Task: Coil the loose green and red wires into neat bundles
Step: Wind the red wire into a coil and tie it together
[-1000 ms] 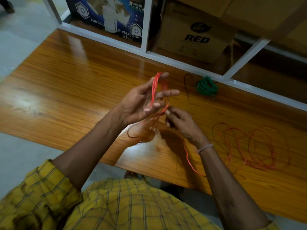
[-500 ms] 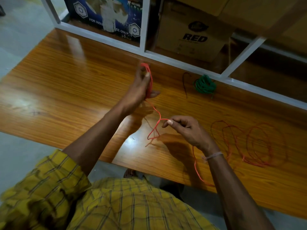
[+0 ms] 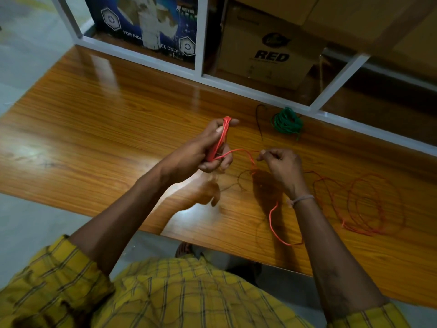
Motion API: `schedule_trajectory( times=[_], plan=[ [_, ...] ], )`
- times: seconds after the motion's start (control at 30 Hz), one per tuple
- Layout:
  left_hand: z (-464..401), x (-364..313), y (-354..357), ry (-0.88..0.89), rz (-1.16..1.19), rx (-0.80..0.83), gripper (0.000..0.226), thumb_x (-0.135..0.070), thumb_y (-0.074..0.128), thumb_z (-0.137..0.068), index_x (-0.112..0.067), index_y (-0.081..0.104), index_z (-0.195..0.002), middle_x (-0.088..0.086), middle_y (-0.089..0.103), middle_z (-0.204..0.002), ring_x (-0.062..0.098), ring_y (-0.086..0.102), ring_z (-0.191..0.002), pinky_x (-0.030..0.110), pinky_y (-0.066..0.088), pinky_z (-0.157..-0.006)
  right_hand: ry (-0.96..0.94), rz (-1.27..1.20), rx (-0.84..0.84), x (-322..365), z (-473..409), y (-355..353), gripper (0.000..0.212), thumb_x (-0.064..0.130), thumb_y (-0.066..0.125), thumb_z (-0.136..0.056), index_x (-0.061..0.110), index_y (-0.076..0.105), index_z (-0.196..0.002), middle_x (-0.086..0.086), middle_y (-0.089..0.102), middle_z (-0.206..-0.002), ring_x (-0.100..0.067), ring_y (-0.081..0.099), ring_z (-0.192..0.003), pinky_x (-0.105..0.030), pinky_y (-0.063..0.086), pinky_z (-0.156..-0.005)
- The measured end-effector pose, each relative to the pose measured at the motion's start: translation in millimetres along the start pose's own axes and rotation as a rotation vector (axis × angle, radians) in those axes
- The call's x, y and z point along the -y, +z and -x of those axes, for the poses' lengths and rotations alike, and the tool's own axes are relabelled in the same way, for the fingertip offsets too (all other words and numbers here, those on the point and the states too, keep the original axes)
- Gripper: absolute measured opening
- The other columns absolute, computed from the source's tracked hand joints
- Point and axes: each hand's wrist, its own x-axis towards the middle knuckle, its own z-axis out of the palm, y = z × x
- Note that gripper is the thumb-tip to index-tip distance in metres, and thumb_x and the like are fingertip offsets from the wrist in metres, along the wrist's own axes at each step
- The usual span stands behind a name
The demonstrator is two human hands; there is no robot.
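Closest in, yellow checked shirt (image 3: 165, 294) filling the bottom edge, sleeves pushed up, both forearms reaching out over the wooden table (image 3: 94, 129). Left forearm angled up and to the right, wrist raised off the surface. Left hand (image 3: 208, 147) turned on edge, fingers extended upward and held together, thumb curled in below. Red wire (image 3: 221, 138) wound in several tight turns over those fingers, from the fingertips down toward the thumb, gripped there. One strand leaving the wound turns low down, arcing to the right across the gap between the hands. Right forearm running straight ahead, pale band (image 3: 300, 200) at the wrist. Right hand (image 3: 281, 166) curled, knuckles up, thumb and forefinger pinching that same strand at the left tip of the fist. From there, slack dropping under the wrist and curving over the table near the front edge. Further right, the rest of the red wire lying in wide loose loops flat on the wood, well apart from both hands. Beyond the hands, green wire (image 3: 287, 121) already bunched in a small coil near the table's far edge, a thin dark wire (image 3: 259, 121) just beside it on the left. At the back, white frame (image 3: 201, 43), blue printed box (image 3: 151, 24) and cardboard box (image 3: 272, 43) marked RED behind it.
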Motion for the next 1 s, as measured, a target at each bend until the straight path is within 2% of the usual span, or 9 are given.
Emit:
schedule_trajectory(
  times=[0.07, 0.23, 0.43, 0.5, 0.6, 0.73, 0.83, 0.93, 1.0],
  plan=[
    [4.6, -7.8, 0.5, 0.052, 0.152, 0.041, 0.048, -0.031, 0.013, -0.118, -0.015, 0.029, -0.16, 0.021, 0.057, -0.077, 0.011, 0.02, -0.041, 0.027, 0.013, -0.043, 0.084, 0.034, -0.002, -11.1, -7.9, 6.0, 0.027, 0.027, 0.064, -0.097, 0.022, 0.08, -0.075, 0.01, 0.079, -0.102, -0.019, 0.072, -0.087, -0.029, 0.053, -0.07],
    [16.3, -22.6, 2.3, 0.096, 0.296, 0.151, 0.052, -0.032, 0.01, -0.117, -0.017, 0.026, -0.164, 0.018, 0.059, -0.074, 0.009, 0.014, -0.039, 0.03, 0.004, -0.042, 0.185, 0.086, -0.033, -24.8, -14.3, 15.0, 0.03, 0.034, 0.067, -0.099, 0.021, 0.082, -0.076, 0.001, 0.082, -0.095, -0.023, 0.073, -0.074, -0.035, 0.056, -0.066],
    [23.3, -28.4, 18.3, 0.125, 0.497, 0.257, 0.05, -0.029, 0.011, -0.116, -0.016, 0.028, -0.161, 0.021, 0.054, -0.077, 0.008, 0.01, -0.038, 0.012, 0.041, -0.044, 0.211, 0.066, -0.062, -20.1, -26.7, 18.1, 0.035, 0.033, 0.066, -0.101, 0.018, 0.082, -0.075, 0.002, 0.081, -0.101, -0.015, 0.068, -0.071, -0.027, 0.047, -0.06],
    [24.3, -33.3, 21.5, 0.139, 0.486, 0.263, 0.049, -0.03, 0.014, -0.115, -0.017, 0.029, -0.16, 0.021, 0.053, -0.08, 0.008, 0.01, -0.039, 0.012, 0.036, -0.043, 0.222, 0.068, -0.07, -18.5, -29.5, 17.6, 0.034, 0.034, 0.066, -0.102, 0.018, 0.082, -0.076, 0.003, 0.08, -0.101, -0.009, 0.062, -0.067, -0.022, 0.04, -0.056],
    [23.4, -39.7, 24.2, 0.148, 0.403, 0.247, 0.05, -0.03, 0.012, -0.115, -0.018, 0.028, -0.161, 0.022, 0.051, -0.083, 0.009, 0.011, -0.039, 0.017, 0.021, -0.041, 0.226, 0.061, -0.064, -18.2, -33.8, 17.5, 0.034, 0.037, 0.066, -0.101, 0.021, 0.081, -0.075, 0.002, 0.081, -0.102, -0.013, 0.067, -0.08, -0.019, 0.038, -0.057],
    [19.3, -50.2, 21.1, 0.117, 0.28, 0.159, 0.049, -0.03, 0.013, -0.117, -0.015, 0.027, -0.163, 0.022, 0.054, -0.085, 0.015, 0.008, -0.042, 0.024, 0.016, -0.042, 0.116, 0.119, -0.007, -17.0, -30.3, 16.8, 0.029, 0.036, 0.068, -0.098, 0.021, 0.081, -0.078, -0.002, 0.081, -0.089, -0.021, 0.073, -0.08, -0.029, 0.052, -0.064],
    [13.9, -52.7, 16.5, 0.037, 0.203, 0.049, 0.046, -0.033, 0.02, -0.118, -0.019, 0.032, -0.16, 0.021, 0.059, -0.088, 0.014, 0.017, -0.044, 0.028, 0.015, -0.046, -0.006, 0.165, 0.031, -13.7, -22.0, 21.5, 0.026, 0.034, 0.068, -0.094, 0.021, 0.076, -0.074, 0.002, 0.075, -0.076, -0.022, 0.072, -0.078, -0.036, 0.054, -0.067],
    [5.0, -46.6, 12.7, -0.034, 0.181, -0.034, 0.043, -0.036, 0.025, -0.117, -0.023, 0.038, -0.157, 0.02, 0.065, -0.094, 0.011, 0.028, -0.044, 0.033, 0.013, -0.05, -0.211, 0.429, -0.005, -6.7, -11.6, 28.4, 0.014, 0.036, 0.07, -0.092, 0.029, 0.081, -0.094, -0.004, 0.071, -0.101, -0.033, 0.064, -0.103, -0.04, 0.046, -0.081],
    [-0.9, -41.2, 13.7, -0.073, 0.18, -0.076, 0.042, -0.037, 0.028, -0.117, -0.023, 0.038, -0.156, 0.02, 0.067, -0.097, 0.01, 0.031, -0.045, 0.033, 0.012, -0.052, -0.332, 0.635, -0.071, 1.5, -2.1, 30.2, 0.027, 0.032, 0.075, -0.089, 0.03, 0.078, -0.116, -0.007, 0.062, -0.124, -0.036, 0.051, -0.119, -0.045, 0.038, -0.091]
  ],
)
